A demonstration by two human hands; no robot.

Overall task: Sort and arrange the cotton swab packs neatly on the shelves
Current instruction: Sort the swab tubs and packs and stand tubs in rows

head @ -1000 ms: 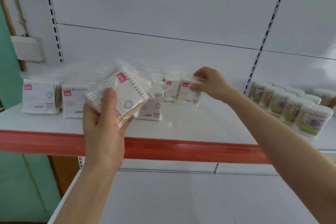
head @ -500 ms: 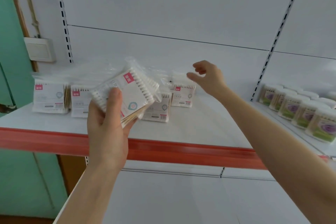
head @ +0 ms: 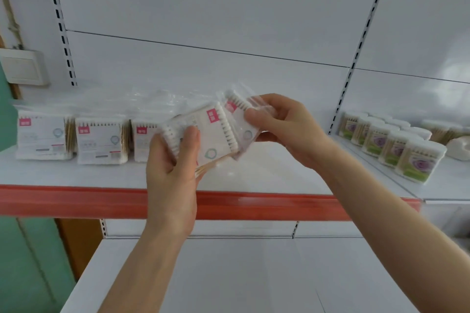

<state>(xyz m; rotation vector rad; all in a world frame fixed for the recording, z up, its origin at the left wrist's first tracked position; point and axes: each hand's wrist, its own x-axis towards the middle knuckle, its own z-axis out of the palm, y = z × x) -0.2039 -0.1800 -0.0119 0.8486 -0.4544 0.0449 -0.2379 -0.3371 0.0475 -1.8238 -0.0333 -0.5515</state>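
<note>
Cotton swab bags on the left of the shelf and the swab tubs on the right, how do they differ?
The bags are flat, soft plastic; the tubs are thick and rounded. The bags carry a pink tag, the tubs a purple flower label. Both stand upright and hold wooden-stick swabs.

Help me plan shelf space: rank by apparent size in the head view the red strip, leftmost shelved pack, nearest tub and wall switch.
1. Red strip, by far.
2. Leftmost pack and nearest tub: too alike to rank.
3. Wall switch, though the frame edge cuts it.
</note>
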